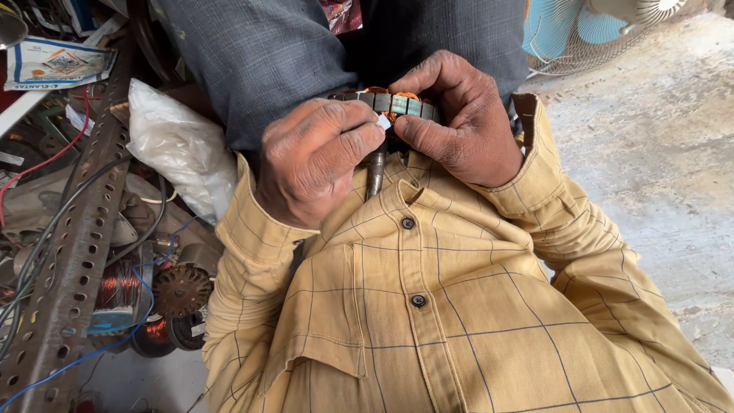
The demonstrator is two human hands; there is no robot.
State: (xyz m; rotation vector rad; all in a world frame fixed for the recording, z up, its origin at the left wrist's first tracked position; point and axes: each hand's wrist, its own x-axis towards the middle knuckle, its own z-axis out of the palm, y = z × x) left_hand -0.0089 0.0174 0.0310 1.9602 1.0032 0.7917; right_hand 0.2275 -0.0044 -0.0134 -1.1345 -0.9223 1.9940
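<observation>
Yellow checked shirt cloth [459,321], buttoned down the front, fills the lower part of the view closest to the lens, with both sleeves running up toward the lap. Above it, a round motor stator [386,103] with grey-green metal laminations and glimpses of orange copper winding sits between the two hands, over grey trousers [267,53]. Its steel shaft [375,170] hangs down from the core toward the shirt collar. A small pale slip of insulating paper [383,121] is pinched between the thumb and forefinger of the left hand [313,157], fingers closed tight on it at the edge of the core. The right hand [462,122] curls around the stator's right side, fingers clamped over the rim and thumb pressing from below.

Just left of the left sleeve lies a crumpled white plastic bag [180,149]. Beyond it a perforated metal angle bar [73,252] slants across a heap of wires, with copper-wound motor coils [145,306] near its lower end. At the top left corner rests a flat rectangular packet [57,63], white with blue and orange print. At the top right stands a light blue fan [581,30] behind a wire guard, on a grey concrete floor [657,153].
</observation>
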